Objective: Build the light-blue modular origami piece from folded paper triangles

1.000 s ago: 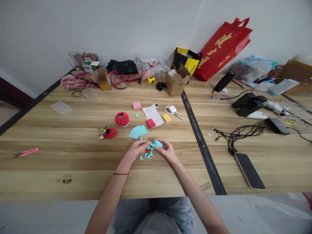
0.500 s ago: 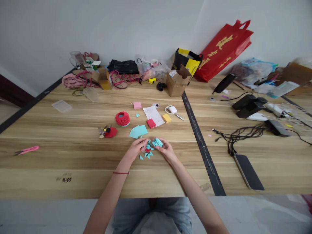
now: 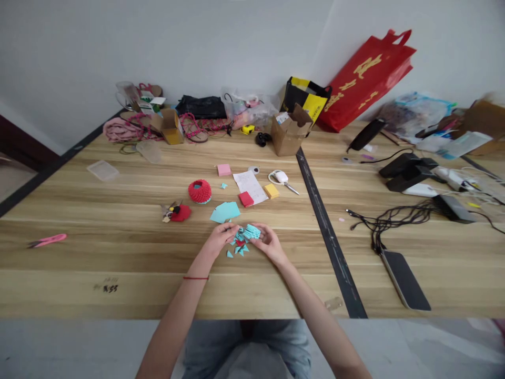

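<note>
My right hand [image 3: 270, 244] holds a ridged stack of folded light-blue paper pieces [image 3: 251, 231], tilted to the left. Close to its left end, my left hand [image 3: 221, 237] is closed in a pinch, with a small folded blue paper piece [image 3: 240, 230] at its fingertips, partly hidden. Below the hands lie several loose blue paper triangles [image 3: 241, 250] and a red paper piece [image 3: 240, 243]. Just beyond my left hand are flat blue paper sheets [image 3: 225, 212]. A round red body of folded paper [image 3: 200, 191] with a blue base stands farther off.
Pink [image 3: 224, 169], red [image 3: 246, 199] and yellow [image 3: 271, 191] paper pads lie around a written sheet [image 3: 252, 185]. Pink snips [image 3: 48, 240] rest at the left. Black cables [image 3: 389, 221] and a dark phone-like slab [image 3: 406, 279] are on the right; a cardboard box [image 3: 290, 134] stands behind.
The blue paper stack has shifted slightly left toward my left fingertips and turned to lie more sideways. The whole view has moved a little; the things on the table stay in place.
</note>
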A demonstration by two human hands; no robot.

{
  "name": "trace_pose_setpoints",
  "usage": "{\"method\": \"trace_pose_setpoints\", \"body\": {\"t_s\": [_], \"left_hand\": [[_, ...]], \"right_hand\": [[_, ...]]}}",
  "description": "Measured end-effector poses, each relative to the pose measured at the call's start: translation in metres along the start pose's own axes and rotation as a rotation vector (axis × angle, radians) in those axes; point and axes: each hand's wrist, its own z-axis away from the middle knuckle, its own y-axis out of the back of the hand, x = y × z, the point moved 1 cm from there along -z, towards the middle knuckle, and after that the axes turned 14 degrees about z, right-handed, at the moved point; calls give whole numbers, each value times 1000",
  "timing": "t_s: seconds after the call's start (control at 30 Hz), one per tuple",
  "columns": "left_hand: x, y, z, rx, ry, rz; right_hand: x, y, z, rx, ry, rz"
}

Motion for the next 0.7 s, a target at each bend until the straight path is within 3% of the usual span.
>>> {"method": "trace_pose_setpoints", "body": {"t_s": [0.7], "left_hand": [[-1, 1, -2, -23, -12, -72]], "right_hand": [[-8, -2, 5, -30, 0, 51]]}}
